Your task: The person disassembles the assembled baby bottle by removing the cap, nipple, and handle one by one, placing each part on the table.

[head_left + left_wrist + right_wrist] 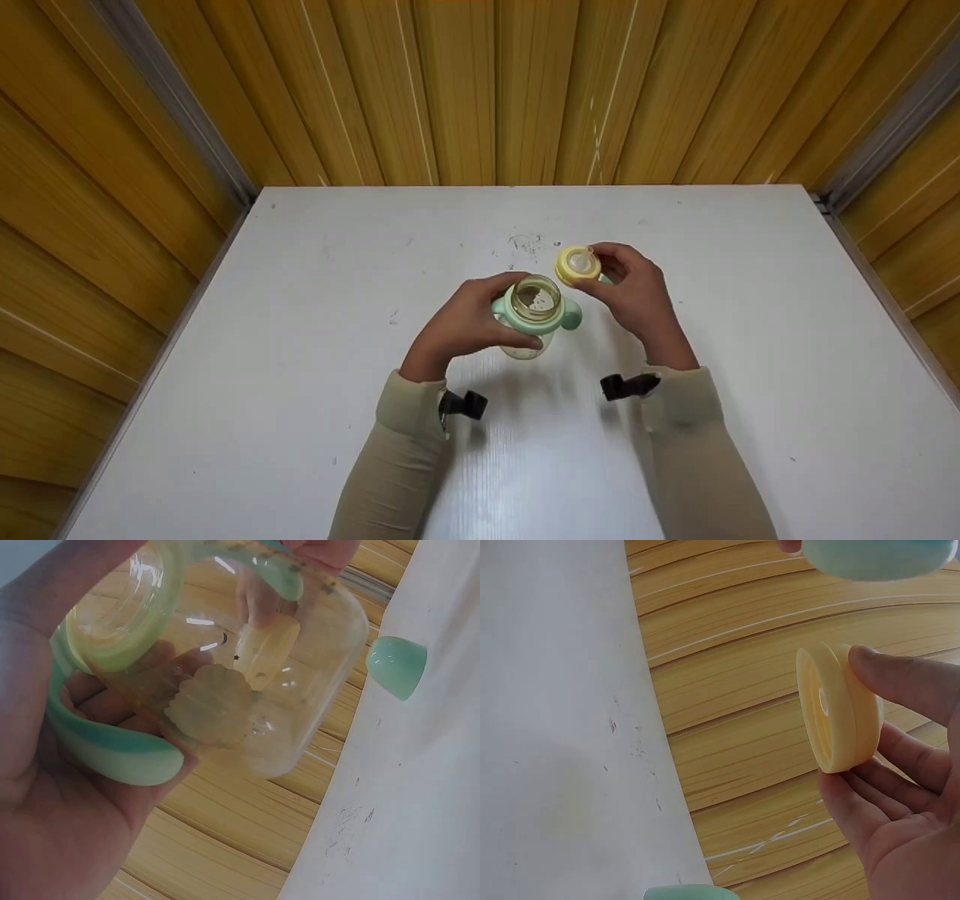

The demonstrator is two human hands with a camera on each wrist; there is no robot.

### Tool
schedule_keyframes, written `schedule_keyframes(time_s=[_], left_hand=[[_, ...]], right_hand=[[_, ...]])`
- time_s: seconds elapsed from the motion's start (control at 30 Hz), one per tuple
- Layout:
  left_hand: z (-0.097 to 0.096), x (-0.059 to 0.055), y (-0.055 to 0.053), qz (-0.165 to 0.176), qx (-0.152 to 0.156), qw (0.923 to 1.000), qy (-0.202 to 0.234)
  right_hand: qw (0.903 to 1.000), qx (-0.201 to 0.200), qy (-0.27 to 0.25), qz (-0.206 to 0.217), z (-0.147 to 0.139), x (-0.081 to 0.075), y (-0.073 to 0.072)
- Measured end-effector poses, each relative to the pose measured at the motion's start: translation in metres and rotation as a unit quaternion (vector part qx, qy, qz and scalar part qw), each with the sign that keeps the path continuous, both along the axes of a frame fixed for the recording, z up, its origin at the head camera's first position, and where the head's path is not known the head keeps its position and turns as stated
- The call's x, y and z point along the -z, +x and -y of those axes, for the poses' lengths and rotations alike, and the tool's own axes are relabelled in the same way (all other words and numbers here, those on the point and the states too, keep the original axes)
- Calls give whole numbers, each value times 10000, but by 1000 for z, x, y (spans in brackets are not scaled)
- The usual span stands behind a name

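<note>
My left hand point(466, 319) grips a clear baby bottle point(534, 324) with a mint-green collar and handles. Its uncovered mouth tilts up in the head view; a cloud-like print and small dark marks show on its wall in the left wrist view. Just right of and above it, my right hand point(641, 296) pinches a yellow bottle ring point(841, 712) between thumb and fingers. A translucent teat point(582, 260) sits in that ring. The ring and the bottle are apart. On the table stands a mint-green domed cap point(397, 666), mostly hidden behind my right hand in the head view.
A white table point(300, 337) with small dark scuffs lies beneath both hands. Yellow wood-patterned panels point(450, 90) rise behind its far edge and along both sides. Black camera mounts point(630, 386) are strapped at both wrists, over beige sleeves.
</note>
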State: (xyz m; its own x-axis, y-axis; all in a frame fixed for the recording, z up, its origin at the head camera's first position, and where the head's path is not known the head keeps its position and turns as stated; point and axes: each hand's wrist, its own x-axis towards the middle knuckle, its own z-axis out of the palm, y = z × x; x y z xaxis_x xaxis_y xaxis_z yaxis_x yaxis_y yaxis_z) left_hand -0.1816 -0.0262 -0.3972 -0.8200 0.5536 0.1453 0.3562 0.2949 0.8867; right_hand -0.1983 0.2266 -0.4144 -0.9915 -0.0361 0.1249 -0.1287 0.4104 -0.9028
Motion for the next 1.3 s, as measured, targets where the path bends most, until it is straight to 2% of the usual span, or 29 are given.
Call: schedule_keyframes(time_s=[0.53,0.87,1.3], left_hand=[[-1,1,0,-15,-60,9999,-95],[0,1,-1,-109,-19,9999,-53],[0,2,-2,-137,1,9999,-35]], right_hand=[[9987,198,259,395,-4,22,-12],[9969,279,451,576,-6,29,-15],[9941,398,830,582,-7,37,-18]])
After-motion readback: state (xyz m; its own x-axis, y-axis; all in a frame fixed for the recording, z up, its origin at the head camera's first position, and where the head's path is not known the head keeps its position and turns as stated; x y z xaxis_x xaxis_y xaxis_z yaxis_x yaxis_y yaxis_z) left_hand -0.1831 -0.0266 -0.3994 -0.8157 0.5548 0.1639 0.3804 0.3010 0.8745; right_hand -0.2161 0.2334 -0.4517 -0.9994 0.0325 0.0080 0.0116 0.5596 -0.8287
